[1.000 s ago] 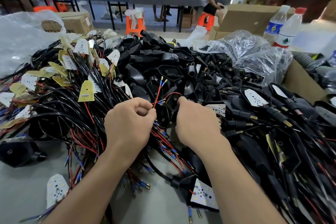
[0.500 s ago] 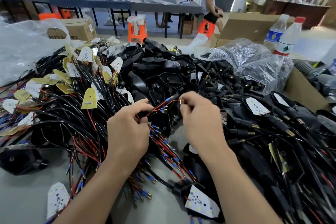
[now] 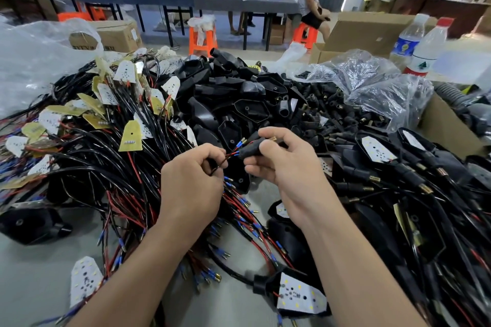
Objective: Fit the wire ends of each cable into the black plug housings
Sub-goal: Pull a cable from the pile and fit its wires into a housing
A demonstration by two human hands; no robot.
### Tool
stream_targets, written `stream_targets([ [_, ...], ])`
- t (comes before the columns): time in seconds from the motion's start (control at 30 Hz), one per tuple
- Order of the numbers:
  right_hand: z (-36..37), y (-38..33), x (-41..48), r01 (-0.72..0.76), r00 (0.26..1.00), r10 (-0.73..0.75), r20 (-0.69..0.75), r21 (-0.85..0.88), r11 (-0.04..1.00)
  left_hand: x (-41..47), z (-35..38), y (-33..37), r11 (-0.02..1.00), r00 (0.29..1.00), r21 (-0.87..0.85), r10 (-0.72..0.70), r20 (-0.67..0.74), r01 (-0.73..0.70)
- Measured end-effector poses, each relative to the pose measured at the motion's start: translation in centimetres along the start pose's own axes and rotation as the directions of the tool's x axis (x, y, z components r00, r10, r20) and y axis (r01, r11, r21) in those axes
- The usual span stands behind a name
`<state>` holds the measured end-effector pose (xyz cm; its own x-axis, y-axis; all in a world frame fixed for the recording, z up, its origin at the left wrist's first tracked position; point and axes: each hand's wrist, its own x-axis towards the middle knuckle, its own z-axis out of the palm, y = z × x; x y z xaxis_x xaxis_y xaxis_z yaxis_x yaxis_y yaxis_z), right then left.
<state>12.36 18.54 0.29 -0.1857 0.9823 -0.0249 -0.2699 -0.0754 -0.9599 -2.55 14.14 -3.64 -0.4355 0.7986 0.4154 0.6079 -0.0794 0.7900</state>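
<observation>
Head view: right hand (image 3: 289, 167), tubular black housing (image 3: 249, 151); left hand (image 3: 191, 186), thin wires (image 3: 231, 154)

The left forearm (image 3: 138, 268) and right forearm (image 3: 353, 260) reach in from the bottom edge, angling toward each other. The left hand (image 3: 191, 188) is back-up with fingers curled, thumb and forefinger pinching wires (image 3: 231, 154) near their ends. The right hand (image 3: 289, 167) sits just beside it, slightly higher — thumb low, fingers curled over the top — gripping a plug (image 3: 248, 151). The hands are close but not touching.
</observation>
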Motion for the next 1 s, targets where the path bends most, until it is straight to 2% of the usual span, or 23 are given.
stream_targets([
  [0.13,0.0,0.4,0.1,-0.03,0.999,0.031,0.021,-0.037,0.999,-0.2,0.0,0.5,0.998,0.999,0.037,0.04,0.033,-0.041],
  [0.27,0.0,0.8,0.2,-0.043,0.999,0.044,0.025,-0.071,0.997,-0.4,-0.1,1.1,0.998,0.997,-0.012,0.067,0.034,-0.067],
  [0.6,-0.1,0.6,0.6,0.027,0.99,-0.008,-0.14,0.133,0.991,0.1,-0.2,0.9,0.993,1.0,-0.118,-0.001,0.007,0.002],
  [0.87,-0.4,0.3,0.6,0.028,0.992,-0.005,-0.129,0.175,0.984,-0.1,-0.4,1.2,0.993,0.997,-0.118,0.02,0.07,-0.011],
  [1.0,-0.5,0.3,0.6,0.012,0.996,-0.002,-0.094,0.104,0.995,-0.1,-0.3,1.1,0.993,0.998,-0.114,0.035,0.06,-0.028],
])
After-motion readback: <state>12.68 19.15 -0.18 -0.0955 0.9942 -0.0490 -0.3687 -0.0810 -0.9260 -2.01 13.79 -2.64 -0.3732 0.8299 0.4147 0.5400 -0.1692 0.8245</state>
